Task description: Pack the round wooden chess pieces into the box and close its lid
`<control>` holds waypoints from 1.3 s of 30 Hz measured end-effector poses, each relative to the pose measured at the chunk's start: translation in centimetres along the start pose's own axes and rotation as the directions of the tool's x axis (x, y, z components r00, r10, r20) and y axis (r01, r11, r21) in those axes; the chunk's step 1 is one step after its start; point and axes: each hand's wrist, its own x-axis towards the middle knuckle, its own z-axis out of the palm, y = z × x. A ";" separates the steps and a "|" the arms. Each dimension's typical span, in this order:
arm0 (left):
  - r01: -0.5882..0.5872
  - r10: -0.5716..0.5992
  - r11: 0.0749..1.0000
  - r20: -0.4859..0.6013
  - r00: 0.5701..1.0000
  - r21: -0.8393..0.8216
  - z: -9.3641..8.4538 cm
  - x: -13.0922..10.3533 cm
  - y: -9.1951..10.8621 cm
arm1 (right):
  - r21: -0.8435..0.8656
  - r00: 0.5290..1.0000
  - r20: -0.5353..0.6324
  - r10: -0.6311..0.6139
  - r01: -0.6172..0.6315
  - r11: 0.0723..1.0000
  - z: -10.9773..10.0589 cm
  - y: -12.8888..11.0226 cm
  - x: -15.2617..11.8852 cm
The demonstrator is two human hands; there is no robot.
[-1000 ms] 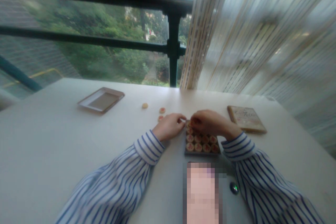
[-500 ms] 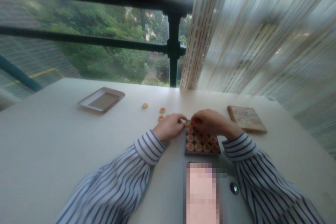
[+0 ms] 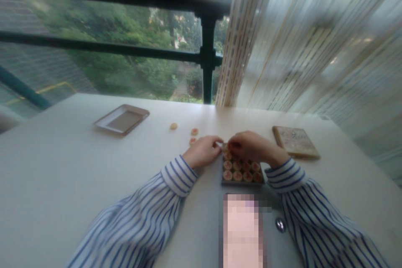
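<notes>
A small dark box (image 3: 242,183) holds rows of round Chinese chess pieces (image 3: 238,176) with red characters, lying face up. At its far left corner, my left hand (image 3: 203,150) has thumb and fingers bent against the box's edge. Over the back rows reaches my right hand (image 3: 249,147), its fingers pinched on a chess piece at the back left of the box. That hand hides much of the back rows. Two red-marked loose pieces (image 3: 194,131) lie just beyond my left hand, and a plain-looking piece (image 3: 173,126) sits farther left.
An open shallow tray or lid (image 3: 124,119) lies at the back left of the white table (image 3: 132,167). A flat printed box (image 3: 295,141) is at the right. Near me are a pixelated upright shape (image 3: 241,230) and a small shiny round object (image 3: 280,225).
Both hands stay almost in place; my right hand shifts very slightly left over the box. The green light on the small round object no longer shows.
</notes>
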 end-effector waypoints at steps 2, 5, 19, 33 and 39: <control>-0.005 0.005 1.000 -0.003 1.000 0.004 0.0 0.0 0.0 | -0.007 1.000 -0.010 -0.009 0.009 1.000 0.0 0.0 0.0; -0.005 0.005 1.000 -0.003 1.000 0.003 0.0 0.0 0.0 | 0.003 1.000 -0.023 -0.021 0.021 1.000 -0.1 0.0 0.0; -0.013 0.013 1.000 -0.011 1.000 0.005 -0.1 0.0 0.2 | 0.014 1.000 -0.008 -0.017 0.017 1.000 -0.3 -0.3 0.0; -0.024 0.024 0.999 -0.008 1.000 0.025 0.0 0.0 0.1 | 0.007 0.999 -0.011 -0.033 0.033 0.999 0.0 -0.1 0.0; -0.016 0.016 1.000 -0.001 1.000 0.005 0.1 0.1 -0.1 | 0.020 0.999 -0.023 -0.025 0.026 0.999 0.0 -0.2 0.0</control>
